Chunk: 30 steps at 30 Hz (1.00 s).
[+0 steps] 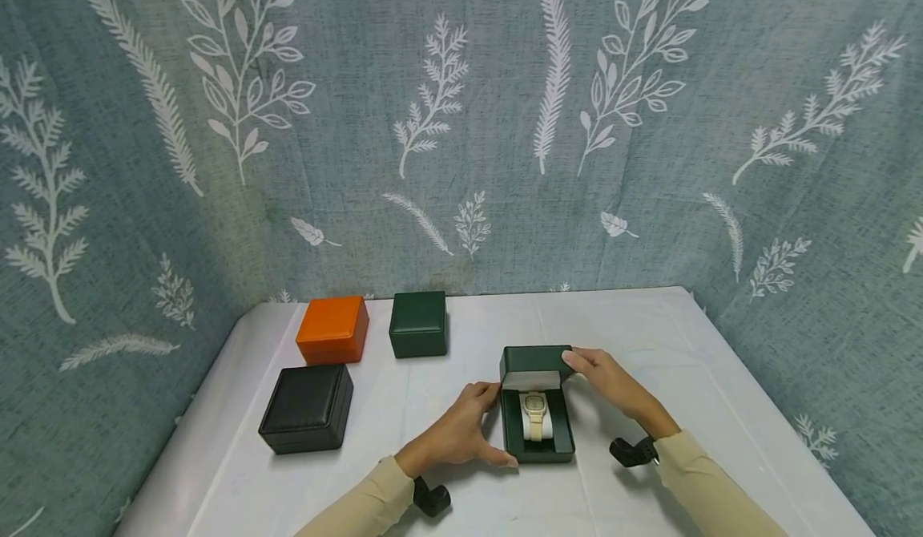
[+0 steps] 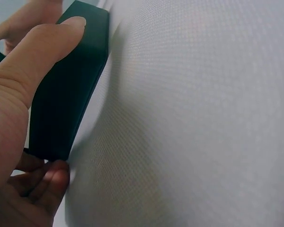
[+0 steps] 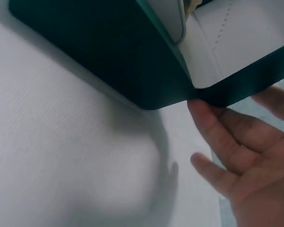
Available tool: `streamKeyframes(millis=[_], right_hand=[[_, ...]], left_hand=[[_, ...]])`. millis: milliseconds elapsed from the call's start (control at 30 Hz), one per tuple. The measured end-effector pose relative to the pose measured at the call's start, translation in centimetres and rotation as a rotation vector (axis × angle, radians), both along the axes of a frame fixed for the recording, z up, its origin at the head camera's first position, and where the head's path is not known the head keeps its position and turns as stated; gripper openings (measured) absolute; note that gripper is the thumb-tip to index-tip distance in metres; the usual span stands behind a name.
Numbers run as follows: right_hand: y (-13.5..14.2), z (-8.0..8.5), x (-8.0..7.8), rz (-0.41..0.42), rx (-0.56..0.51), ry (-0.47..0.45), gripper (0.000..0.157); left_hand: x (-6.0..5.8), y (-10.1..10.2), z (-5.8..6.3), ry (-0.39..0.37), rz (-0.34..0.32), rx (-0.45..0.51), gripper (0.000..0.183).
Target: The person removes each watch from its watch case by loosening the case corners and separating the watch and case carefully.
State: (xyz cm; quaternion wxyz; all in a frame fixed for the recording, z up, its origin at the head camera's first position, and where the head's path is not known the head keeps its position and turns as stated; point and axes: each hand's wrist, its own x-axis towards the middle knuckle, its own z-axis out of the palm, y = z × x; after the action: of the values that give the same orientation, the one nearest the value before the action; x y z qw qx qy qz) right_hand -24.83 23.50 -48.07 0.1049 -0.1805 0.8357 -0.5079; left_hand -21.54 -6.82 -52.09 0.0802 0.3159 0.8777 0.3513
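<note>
Dark-green rectangular leather-look box (image 1: 539,458), opened, long axis twelve-to-six on the white-covered table (image 1: 620,320), is held along its nine-o'clock side by the left hand (image 1: 469,429), its raised lid (image 1: 534,357) gripped at one o'clock by the nearer right hand (image 1: 614,381).

My right hand (image 1: 613,381) could pass rightward over the table (image 1: 721,409), but leftward the black box (image 1: 306,409), and farther back the closed green box (image 1: 418,325), blocked my left hand (image 1: 461,433).

Beige long sleeves (image 1: 368,501), with a black device (image 1: 433,499) at each wrist.
</note>
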Motion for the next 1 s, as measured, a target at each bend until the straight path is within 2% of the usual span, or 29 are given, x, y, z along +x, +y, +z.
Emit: streamKeyframes(millis=[133,367,567,1000], right_hand=[[-0.4,0.3,-0.4,-0.021,-0.008,-0.006,0.056],[-0.6,0.7,-0.9,0.009,-0.047,-0.086,0.065],[-0.4,0.5,-1.3,0.047,-0.080,-0.136,0.067],[-0.6,0.7,-1.4,0.016,-0.082,-0.201,0.073]], left_hand=[[0.0,0.0,0.1,-0.014,0.010,-0.003,0.121],[0.2,0.0,0.3,-0.038,0.025,-0.020,0.123],[0.2,0.0,0.3,-0.043,0.030,-0.025,0.123],[0.3,-0.1,0.4,-0.012,0.020,-0.033,0.123]])
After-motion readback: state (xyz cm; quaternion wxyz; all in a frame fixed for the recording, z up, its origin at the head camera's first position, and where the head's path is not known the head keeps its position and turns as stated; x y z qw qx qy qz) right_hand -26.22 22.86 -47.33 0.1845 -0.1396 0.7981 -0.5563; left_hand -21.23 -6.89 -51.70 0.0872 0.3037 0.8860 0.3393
